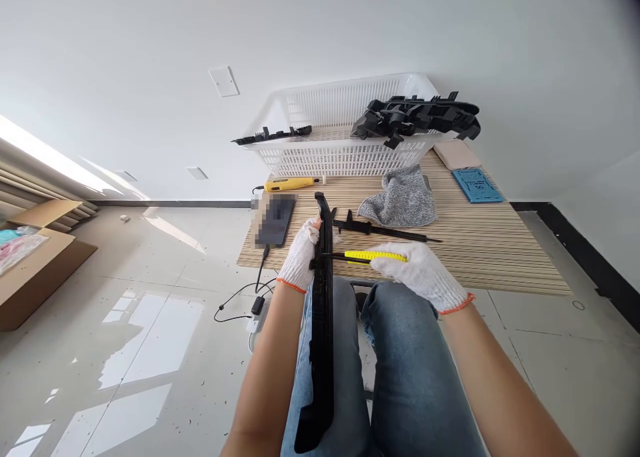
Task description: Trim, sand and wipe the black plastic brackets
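A long black plastic part (323, 317) stands upright in the view, running from above the table edge down over my lap. My left hand (303, 255), in a white knit glove with its thumb tip bare, is closed around the upper section of this part. In my gloved right hand (417, 270) is a slim yellow-and-black hand tool (377, 255), pointing left. The tool's thin dark end meets the black part beside my left hand; its exact tip is too small to make out. Just beyond the tool lies a black caliper (370, 228) on the table.
A white plastic basket (345, 157) at the table's back holds several black plastic parts (415, 117). On the slatted-pattern table (480, 250) are a grey cloth (403, 200), a yellow corded pen tool (290, 185), a phone (275, 220) and a blue box (477, 185). Cables (235, 318) hang at left.
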`<state>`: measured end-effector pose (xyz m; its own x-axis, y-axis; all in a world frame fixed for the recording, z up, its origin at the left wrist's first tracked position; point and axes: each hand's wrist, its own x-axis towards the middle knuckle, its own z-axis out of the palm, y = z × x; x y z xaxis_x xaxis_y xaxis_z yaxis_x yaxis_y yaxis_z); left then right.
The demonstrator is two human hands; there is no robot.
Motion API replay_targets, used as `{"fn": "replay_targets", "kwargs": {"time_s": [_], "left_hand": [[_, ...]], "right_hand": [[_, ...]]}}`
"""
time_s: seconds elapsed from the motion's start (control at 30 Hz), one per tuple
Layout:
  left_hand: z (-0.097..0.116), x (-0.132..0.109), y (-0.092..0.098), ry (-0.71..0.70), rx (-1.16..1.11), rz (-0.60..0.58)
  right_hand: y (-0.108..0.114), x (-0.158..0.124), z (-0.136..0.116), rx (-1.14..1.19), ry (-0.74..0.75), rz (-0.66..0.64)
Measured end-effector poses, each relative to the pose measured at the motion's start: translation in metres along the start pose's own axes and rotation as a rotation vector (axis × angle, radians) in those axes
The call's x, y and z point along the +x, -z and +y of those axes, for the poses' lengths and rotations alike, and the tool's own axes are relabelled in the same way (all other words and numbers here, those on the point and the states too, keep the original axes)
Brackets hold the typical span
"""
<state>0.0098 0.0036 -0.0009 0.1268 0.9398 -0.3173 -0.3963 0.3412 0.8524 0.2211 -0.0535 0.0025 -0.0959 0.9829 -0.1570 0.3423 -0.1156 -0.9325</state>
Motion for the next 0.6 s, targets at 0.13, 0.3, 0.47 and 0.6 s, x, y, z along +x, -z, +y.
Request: {"fn": "replay_targets", "kwargs": {"time_s": [0.13,0.3,0.47,0.6], "left_hand": [[-0.0024,0.0018,0.0013,-0.014,-0.024,0.012],[-0.0013,0.0009,0.0024,-0.003,-0.017,0.007],[-0.0003,-0.0004,0.0018,-0.017,-0.004,-0.012],[-0.0017,0.0004,0.0015,-0.017,-0.035,0.001]], "right_hand": [[-0.0009,0.0016,0.0054,0.013,0.010,0.113],[-0.0023,0.0017,0.0072,-0.007,0.051,0.091],[-0.0016,0.0012,0.0033,0.001,0.050,0.059],[-0.0009,0.0017,0.0056,0.038,0.021,0.119]]}}
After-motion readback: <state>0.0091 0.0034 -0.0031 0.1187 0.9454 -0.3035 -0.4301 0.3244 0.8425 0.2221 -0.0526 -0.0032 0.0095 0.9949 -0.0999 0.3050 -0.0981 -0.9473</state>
